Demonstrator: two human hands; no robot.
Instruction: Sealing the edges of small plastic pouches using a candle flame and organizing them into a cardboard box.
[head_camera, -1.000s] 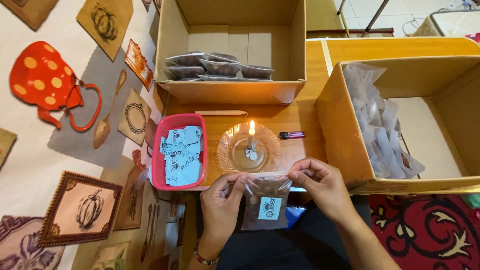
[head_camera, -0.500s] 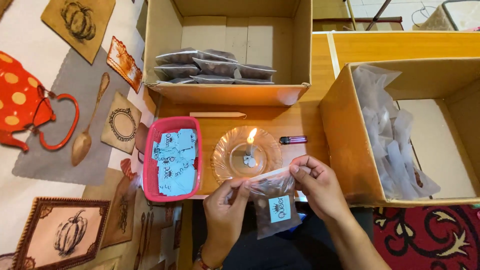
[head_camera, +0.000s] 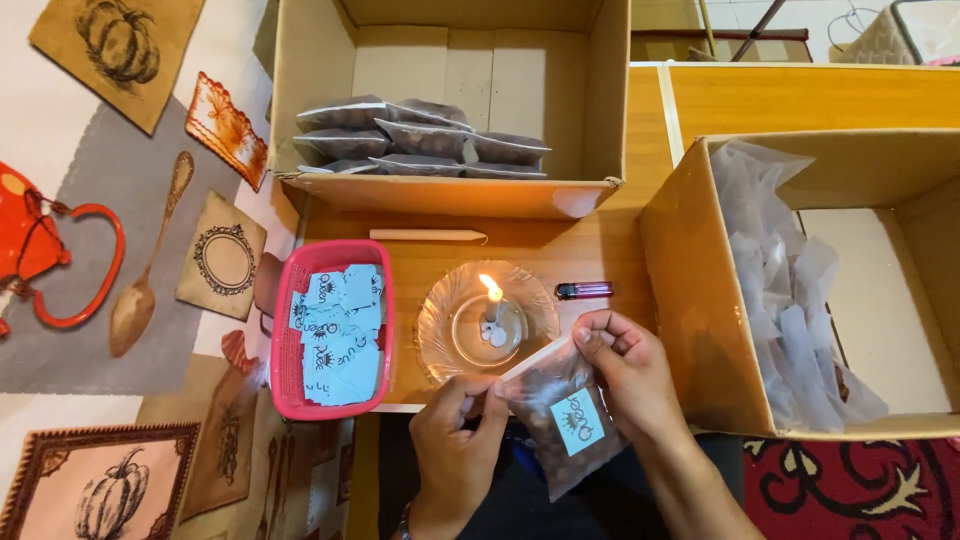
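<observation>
While the left hand (head_camera: 455, 440) pinches one top corner of a clear plastic bag (head_camera: 563, 420) of dark brown contents, the right hand (head_camera: 625, 375) pinches the other, holding the bag's folded edge just beside a glass dish (head_camera: 440, 330) with a lit candle (head_camera: 491, 305). A pink basket (head_camera: 283, 330) of blue paper labels sits left on the table (head_camera: 520, 255). Farther off, a cardboard box (head_camera: 450, 195) holds filled bags.
</observation>
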